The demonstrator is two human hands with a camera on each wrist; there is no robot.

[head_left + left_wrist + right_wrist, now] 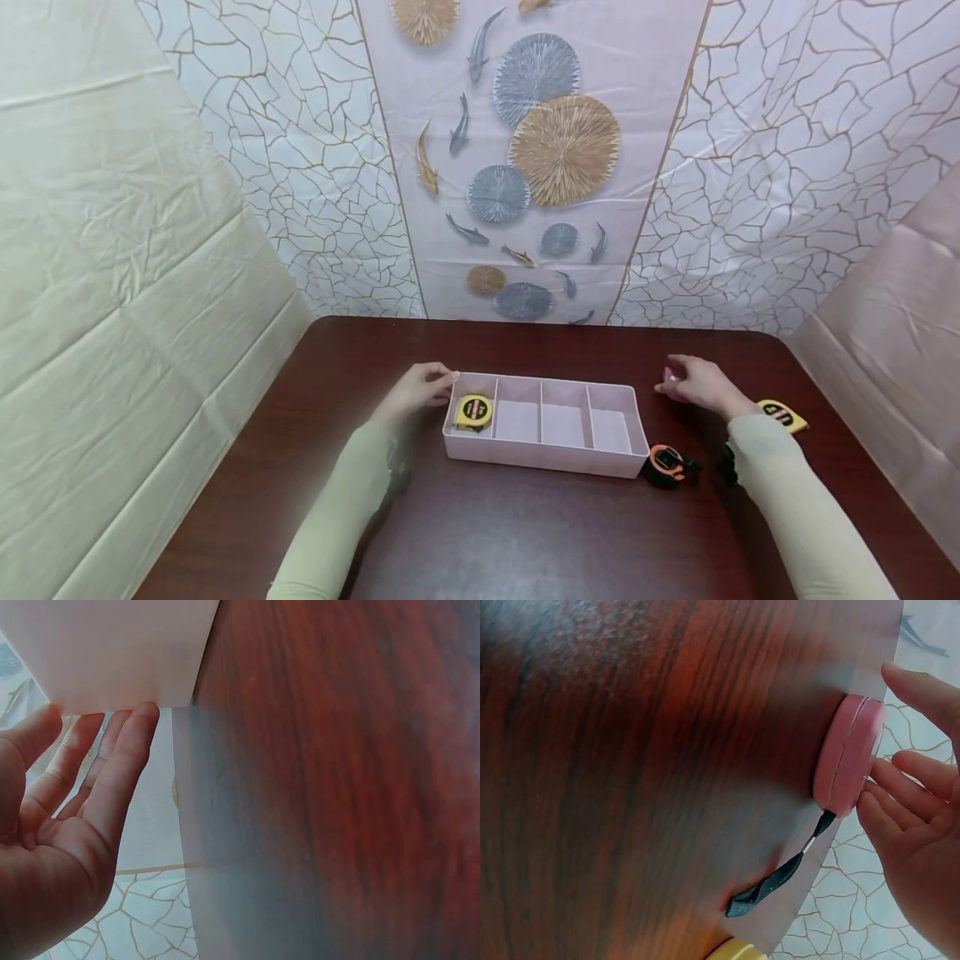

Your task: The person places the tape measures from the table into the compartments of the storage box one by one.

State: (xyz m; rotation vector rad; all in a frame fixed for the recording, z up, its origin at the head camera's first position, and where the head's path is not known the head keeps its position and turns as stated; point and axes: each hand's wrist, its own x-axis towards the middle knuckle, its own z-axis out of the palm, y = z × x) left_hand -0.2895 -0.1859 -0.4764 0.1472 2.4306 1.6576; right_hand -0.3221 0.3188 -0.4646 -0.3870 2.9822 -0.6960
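Note:
My left hand (415,390) is at the far left corner of a pale four-compartment box (540,457), its fingertips touching the box's edge with fairly straight fingers in the left wrist view. Inside the leftmost compartment sits a yellow tape measure (474,412). To the right of the box, my right hand (699,384) is at a pink tape measure (850,755) with a black wrist strap (769,891). In the right wrist view the fingertips meet its far side, while the thumb stands off it. Most of the pink case is hidden in the head view.
A black and orange tape measure (666,464) lies by the box's near right corner. Another yellow tape measure (782,415) is near the table's right edge, partly behind the right forearm. The dark wooden table (525,533) backs onto a patterned cloth wall (315,167).

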